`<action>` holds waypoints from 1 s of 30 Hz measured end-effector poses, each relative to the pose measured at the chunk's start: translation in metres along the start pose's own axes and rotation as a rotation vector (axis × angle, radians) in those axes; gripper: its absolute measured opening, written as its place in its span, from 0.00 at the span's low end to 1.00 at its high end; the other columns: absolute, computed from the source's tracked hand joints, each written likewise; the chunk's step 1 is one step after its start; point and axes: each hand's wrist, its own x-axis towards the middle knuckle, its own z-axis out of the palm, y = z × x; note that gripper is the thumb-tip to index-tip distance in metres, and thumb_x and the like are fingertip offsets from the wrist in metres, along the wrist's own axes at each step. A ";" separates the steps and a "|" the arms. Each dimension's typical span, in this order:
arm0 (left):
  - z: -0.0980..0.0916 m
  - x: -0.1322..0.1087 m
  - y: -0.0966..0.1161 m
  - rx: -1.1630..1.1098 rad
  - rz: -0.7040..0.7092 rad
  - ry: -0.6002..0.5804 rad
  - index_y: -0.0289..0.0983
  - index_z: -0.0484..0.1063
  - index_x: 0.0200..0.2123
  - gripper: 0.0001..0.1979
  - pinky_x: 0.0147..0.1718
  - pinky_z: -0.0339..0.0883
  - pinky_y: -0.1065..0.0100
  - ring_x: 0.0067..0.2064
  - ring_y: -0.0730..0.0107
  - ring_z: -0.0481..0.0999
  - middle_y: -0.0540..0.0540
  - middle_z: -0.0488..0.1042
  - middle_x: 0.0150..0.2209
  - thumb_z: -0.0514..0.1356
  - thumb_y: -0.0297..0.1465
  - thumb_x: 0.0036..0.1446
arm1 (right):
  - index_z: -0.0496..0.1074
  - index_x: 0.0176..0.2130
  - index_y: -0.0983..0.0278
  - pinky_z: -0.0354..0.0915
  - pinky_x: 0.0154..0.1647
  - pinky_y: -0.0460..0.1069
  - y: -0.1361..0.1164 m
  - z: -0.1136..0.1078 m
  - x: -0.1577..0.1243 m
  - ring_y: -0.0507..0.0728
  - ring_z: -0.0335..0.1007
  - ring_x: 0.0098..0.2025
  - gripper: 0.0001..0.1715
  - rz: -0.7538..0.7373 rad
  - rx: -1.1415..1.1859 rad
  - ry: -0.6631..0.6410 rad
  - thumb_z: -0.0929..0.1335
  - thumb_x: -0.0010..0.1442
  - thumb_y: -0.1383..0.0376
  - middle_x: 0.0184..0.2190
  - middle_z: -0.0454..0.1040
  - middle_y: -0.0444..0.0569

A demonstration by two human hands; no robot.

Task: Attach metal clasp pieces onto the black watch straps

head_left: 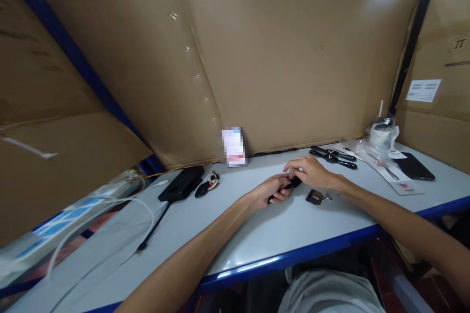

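My left hand is closed around a slim black object, held just above the table; its exact kind is mostly hidden by my fingers. My right hand bends over the far end of that object, with thumb and fingertips pressed together on it. Below my right wrist, a small dark flat piece with a slot lies on the table beside a small shiny scrap. Farther back, several black handle-like pieces lie crossed over each other.
On the right are a black phone-like slab, a card with a plastic wrapper and a lidded cup. A lit screen leans on the cardboard wall. Leftward lie keys, a black case, cables and a power strip.
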 end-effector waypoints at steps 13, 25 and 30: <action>-0.001 0.001 -0.002 -0.007 0.011 0.020 0.41 0.56 0.36 0.05 0.12 0.35 0.80 0.14 0.82 0.44 0.59 0.53 0.20 0.53 0.28 0.57 | 0.79 0.44 0.61 0.60 0.39 0.46 -0.005 0.000 -0.001 0.53 0.71 0.35 0.18 0.016 -0.034 -0.021 0.63 0.63 0.75 0.30 0.79 0.46; -0.001 0.000 -0.001 -0.018 -0.013 0.012 0.41 0.55 0.35 0.05 0.12 0.35 0.79 0.14 0.82 0.45 0.59 0.54 0.20 0.51 0.28 0.56 | 0.79 0.44 0.63 0.60 0.37 0.47 -0.004 -0.004 -0.002 0.53 0.72 0.33 0.19 0.058 -0.125 0.002 0.62 0.62 0.75 0.31 0.79 0.48; -0.001 0.001 -0.001 -0.030 -0.012 0.021 0.41 0.55 0.35 0.05 0.13 0.34 0.79 0.14 0.82 0.45 0.59 0.53 0.19 0.52 0.29 0.57 | 0.79 0.44 0.61 0.60 0.36 0.45 -0.006 0.000 0.000 0.52 0.72 0.33 0.19 0.030 -0.010 -0.031 0.62 0.63 0.74 0.31 0.80 0.46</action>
